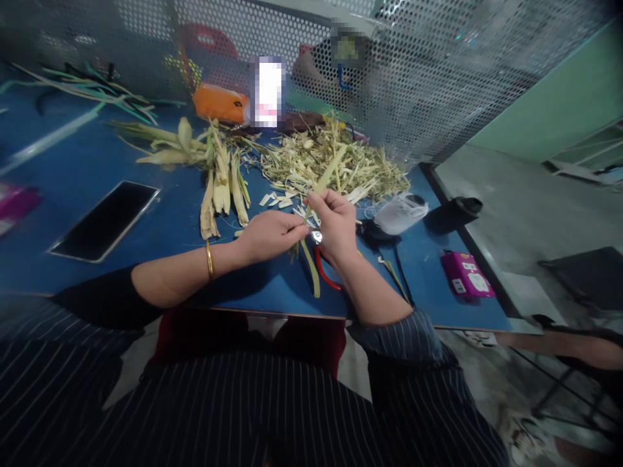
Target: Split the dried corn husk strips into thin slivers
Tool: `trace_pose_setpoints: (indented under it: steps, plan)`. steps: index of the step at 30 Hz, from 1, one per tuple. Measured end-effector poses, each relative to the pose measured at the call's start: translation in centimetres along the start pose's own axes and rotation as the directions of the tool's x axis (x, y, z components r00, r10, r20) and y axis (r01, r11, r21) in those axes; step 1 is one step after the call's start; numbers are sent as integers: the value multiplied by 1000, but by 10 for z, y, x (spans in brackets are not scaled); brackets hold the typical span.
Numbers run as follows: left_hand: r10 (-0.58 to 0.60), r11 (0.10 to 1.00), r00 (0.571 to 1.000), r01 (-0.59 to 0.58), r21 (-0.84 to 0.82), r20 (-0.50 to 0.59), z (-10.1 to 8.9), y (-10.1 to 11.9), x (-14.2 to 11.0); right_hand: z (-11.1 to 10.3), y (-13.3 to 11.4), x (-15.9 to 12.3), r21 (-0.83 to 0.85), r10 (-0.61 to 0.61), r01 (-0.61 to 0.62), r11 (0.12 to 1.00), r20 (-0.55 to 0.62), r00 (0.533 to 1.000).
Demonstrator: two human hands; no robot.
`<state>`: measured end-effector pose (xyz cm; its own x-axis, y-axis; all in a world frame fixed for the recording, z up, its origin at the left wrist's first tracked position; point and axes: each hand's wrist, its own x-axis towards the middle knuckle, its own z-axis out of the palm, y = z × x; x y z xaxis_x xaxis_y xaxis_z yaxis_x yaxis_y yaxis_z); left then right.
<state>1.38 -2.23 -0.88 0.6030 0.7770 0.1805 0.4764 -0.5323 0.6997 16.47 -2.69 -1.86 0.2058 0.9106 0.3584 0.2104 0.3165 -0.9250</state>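
A pale green plant strip (332, 167) runs between my two hands above the blue table, its upper end rising past my fingers and a lower length hanging below. My right hand (337, 227) pinches it between thumb and fingers. From the left, my left hand (270, 235) is closed on the same strip, fingertips nearly touching the right ones. Red-handled scissors (325, 275) show under my right hand, their blades partly hidden. Just beyond lies a heap of shredded dry plant pieces (311, 152). Left of the heap are several dried husk stalks (221, 175).
On the blue table (263, 288) a dark phone-like device (104, 222) lies left. An orange case (220, 104) and a lit screen (268, 91) stand behind. Rightward are a plastic-wrapped roll (399, 214), a black cylinder (453, 214) and a purple packet (467, 275). Perforated metal (409, 97) borders the back.
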Motion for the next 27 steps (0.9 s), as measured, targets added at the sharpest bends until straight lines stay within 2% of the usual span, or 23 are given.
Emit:
trace_pose_setpoints:
  steps: [1, 3, 5, 6, 9, 11, 13, 17, 22, 27]
  plan:
    - [-37, 989, 999, 41, -145, 30, -3, -2, 2, -3, -2, 2, -42, -33, 34, 999, 17, 999]
    - [-121, 899, 989, 147, -412, 88, -9, -6, 5, -12, -7, 5, -166, -165, 165, 972, 14, 986]
    - [-195, 798, 974, 224, -560, 112, -17, -9, 8, -20, -13, 6, -295, -294, 278, 914, -8, 956]
    - [-216, 765, 969, 242, -597, 116, -20, -10, 9, -23, -16, 5, -341, -321, 303, 890, 4, 947]
    - [-269, 713, 959, 263, -650, 93, -28, -11, 12, -26, -21, 3, -402, -239, 296, 866, 185, 953]
    - [-300, 682, 949, 282, -675, 94, -31, -10, 13, -25, -21, 2, -408, -148, 287, 867, 339, 929]
    - [-315, 658, 942, 305, -689, 117, -32, -10, 13, -23, -19, 1, -396, -104, 290, 871, 427, 898]
    - [-322, 602, 930, 345, -720, 177, -35, -9, 13, -20, -17, 1, -377, -98, 280, 883, 436, 895]
    - [-337, 390, 883, 446, -805, 326, -39, -12, 14, -20, -16, 1, -395, 0, 180, 901, 415, 910]
    - [-376, 347, 873, 444, -826, 311, -34, -16, 15, -25, -17, 2, -500, -150, 349, 792, 395, 906]
